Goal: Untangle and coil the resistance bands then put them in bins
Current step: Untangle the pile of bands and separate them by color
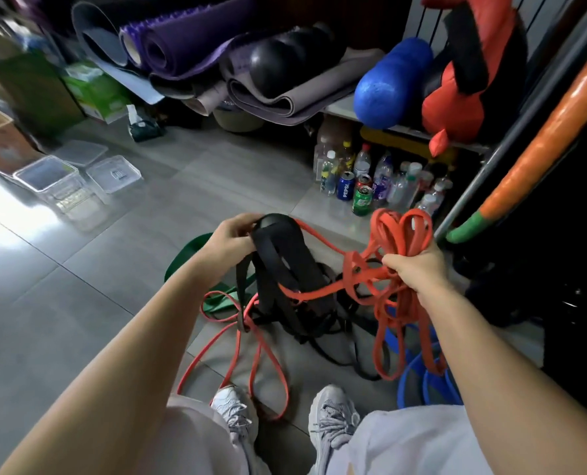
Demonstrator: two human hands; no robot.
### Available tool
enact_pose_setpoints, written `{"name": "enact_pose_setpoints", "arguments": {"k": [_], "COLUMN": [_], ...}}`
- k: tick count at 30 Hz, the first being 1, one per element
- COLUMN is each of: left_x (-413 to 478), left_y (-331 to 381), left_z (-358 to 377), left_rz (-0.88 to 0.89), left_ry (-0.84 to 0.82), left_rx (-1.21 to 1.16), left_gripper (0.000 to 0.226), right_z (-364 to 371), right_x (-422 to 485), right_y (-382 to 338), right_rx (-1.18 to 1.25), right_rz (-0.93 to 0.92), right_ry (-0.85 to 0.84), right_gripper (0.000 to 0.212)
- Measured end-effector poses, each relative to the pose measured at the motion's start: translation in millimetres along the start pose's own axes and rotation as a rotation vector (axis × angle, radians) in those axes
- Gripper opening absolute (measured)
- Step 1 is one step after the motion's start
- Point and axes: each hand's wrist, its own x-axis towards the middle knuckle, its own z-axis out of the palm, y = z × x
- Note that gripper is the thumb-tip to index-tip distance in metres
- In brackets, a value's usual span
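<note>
My left hand (232,240) grips the top of a bunch of black bands (278,255) held up above the floor. My right hand (417,265) holds a bundle of looped red-orange bands (401,231). A strand of red band runs from that bundle through the black loops, and more red loops (251,358) trail on the floor by my shoes. A green band (189,252) lies on the floor behind the black ones. Blue bands (422,375) lie low on the right. Clear plastic bins (114,173) stand on the floor at the left.
Rolled mats (189,39) and a black ball fill the back shelf. A blue foam roller (391,84) and a red bag (470,73) sit on a shelf at right. Bottles and cans (364,186) stand under it. Grey tile floor lies between me and the bins.
</note>
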Motion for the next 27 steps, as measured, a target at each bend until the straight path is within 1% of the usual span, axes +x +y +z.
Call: {"name": "enact_pose_setpoints", "arguments": {"k": [2,4,5,7,8,9,10,12,13,14,15,17,19,20,22,25,27], "left_x": [-1.8,-2.2,-1.9,-2.6,-2.8,-2.5,-1.8,-0.2,0.3,1.2,2.6,3.2,2.6,3.0,3.7,5.0,3.8], "left_y": [-0.4,-3.2,-3.9,-2.3,-1.1,-0.5,-0.4,0.4,1.5,2.9,3.2,5.6,9.3,10.6,11.8,9.6,8.3], "left_z": [-0.4,-1.4,-2.5,-2.8,-1.3,0.6,3.2,8.4,10.0,11.2,11.1,12.4,15.6,16.9,19.4,20.6,20.0], "left_rz": [-0.032,-0.062,-0.081,-0.116,-0.129,-0.126,-0.108,-0.066,-0.072,-0.097,-0.126,-0.18,-0.217,-0.248,-0.346,-0.38,-0.453], "left_ry": [0.054,0.052,0.001,-0.183,-0.247,-0.258,-0.219,-0.07,0.0,0.034,0.024,-0.061,-0.083,-0.061,0.009,0.118,0.146], "left_rx": [-0.045,-0.127,-0.186,-0.318,-0.355,-0.341,-0.273,-0.087,-0.028,-0.001,0.006,-0.021,-0.12,-0.196,-0.287,-0.234,-0.402], "left_gripper": [0.036,0.036,0.034,0.03,0.028,0.027,0.026,0.02,0.017,0.016,0.016,0.019,0.019,0.016,0.021,0.023,0.024], "right_z": [-0.1,0.2,0.7,2.5,3.3,3.7,4.2,5.4,6.4,7.3,8.1,10.4,14.2,16.8,21.5,22.6,19.4], "right_x": [3.9,3.5,1.6,-2.8,-4.5,-6.4,-7.8,-8.3,-8.4,-8.8,-9.9,-13.1,-13.9,-13.8,-13.4,-9.1,-6.0], "right_y": [1.9,3.3,4.4,8.1,9.4,8.9,7.5,2.2,-1.3,-4.8,-7.8,-10.5,-6.4,-3.2,1.9,5.5,7.4], "right_rx": [0.003,-0.036,-0.069,-0.131,-0.144,-0.14,-0.119,-0.019,0.043,0.09,0.121,0.148,0.124,0.106,0.055,0.004,-0.032], "right_rz": [0.009,0.01,0.007,-0.003,-0.009,-0.014,-0.02,-0.051,-0.073,-0.094,-0.107,-0.113,-0.126,-0.139,-0.145,-0.112,-0.087], "right_ry": [0.05,0.064,0.048,0.014,0.008,0.005,0.002,-0.008,-0.013,-0.017,-0.025,-0.044,-0.068,-0.091,-0.133,-0.107,-0.069], "right_gripper": [0.06,0.061,0.062,0.064,0.064,0.062,0.06,0.049,0.043,0.038,0.034,0.029,0.029,0.031,0.038,0.051,0.054]}}
